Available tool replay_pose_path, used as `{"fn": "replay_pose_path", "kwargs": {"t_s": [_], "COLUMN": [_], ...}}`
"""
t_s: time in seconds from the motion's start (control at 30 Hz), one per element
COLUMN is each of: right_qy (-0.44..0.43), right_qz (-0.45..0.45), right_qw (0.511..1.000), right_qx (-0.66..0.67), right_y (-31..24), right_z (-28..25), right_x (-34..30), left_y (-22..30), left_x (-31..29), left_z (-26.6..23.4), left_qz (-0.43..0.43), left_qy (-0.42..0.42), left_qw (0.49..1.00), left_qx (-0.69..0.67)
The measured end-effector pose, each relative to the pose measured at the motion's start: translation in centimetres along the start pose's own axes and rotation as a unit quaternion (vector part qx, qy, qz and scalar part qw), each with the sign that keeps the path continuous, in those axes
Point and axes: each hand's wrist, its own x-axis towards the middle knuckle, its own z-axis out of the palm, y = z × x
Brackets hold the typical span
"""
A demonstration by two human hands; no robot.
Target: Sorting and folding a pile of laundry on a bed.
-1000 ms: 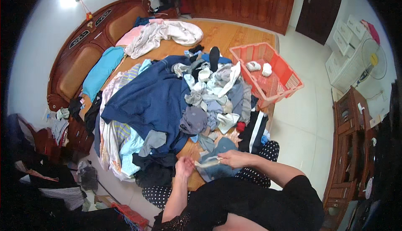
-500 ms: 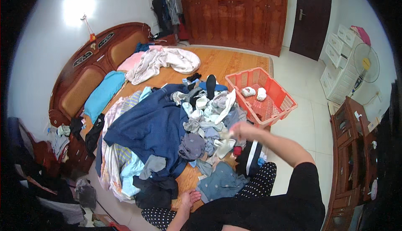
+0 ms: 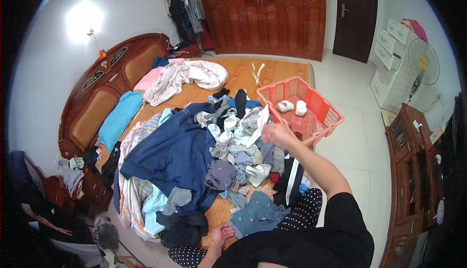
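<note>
Over the heap of socks my right hand reaches out, slightly blurred, its fingers loosely spread with nothing visible in them. A cream, sock-like strip hangs in mid-air above the far side of the bed, beyond the basket. Two rolled white sock bundles, one beside the other, lie in the red plastic basket. My left hand rests on the bed, palm up and fingers apart, next to a grey-blue patterned garment.
A large navy garment spreads left of the socks, by a black cloth. A blue pillow and a pale blanket lie toward the headboard. A standing fan and a wooden cabinet stand at the right.
My right hand has risen away from the pile and let go of a cream sock-like piece, now airborne past the basket. The left hand stays in place. The view has shifted slightly.
</note>
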Motion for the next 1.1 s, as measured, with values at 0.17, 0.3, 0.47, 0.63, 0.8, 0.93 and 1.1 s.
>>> {"fn": "replay_pose_path", "kwargs": {"t_s": [0.17,0.3,0.47,0.63,0.8,0.93,1.1], "right_qy": [0.099,0.225,0.37,0.419,0.335,0.268,0.254], "right_qz": [0.149,0.063,0.077,0.088,0.161,0.146,0.14], "right_qw": [0.981,0.972,0.926,0.902,0.901,0.836,0.836], "right_qx": [-0.081,0.001,0.007,-0.05,-0.223,-0.457,-0.466], "right_y": [5.6,7.2,8.9,9.7,12.5,14.6,16.8], "right_z": [3.6,0.1,-6.1,-7.2,-5.3,-3.5,-4.7], "right_x": [-9.7,-14.1,-20.2,-23.6,-22.8,-21.6,-21.8], "left_y": [-0.5,-0.2,0.2,0.7,-0.8,-1.8,-2.4], "left_x": [1.1,0.0,-1.7,-1.8,0.1,0.3,0.0], "left_z": [-0.3,0.4,2.2,3.6,3.8,4.1,5.3], "left_qz": [0.016,0.023,0.042,0.073,0.174,0.246,0.229], "left_qy": [0.04,0.031,0.078,0.099,0.092,0.119,0.013], "left_qw": [0.999,0.999,0.992,0.975,0.862,0.798,0.961], "left_qx": [0.006,0.012,0.094,0.187,0.467,0.537,0.156]}}
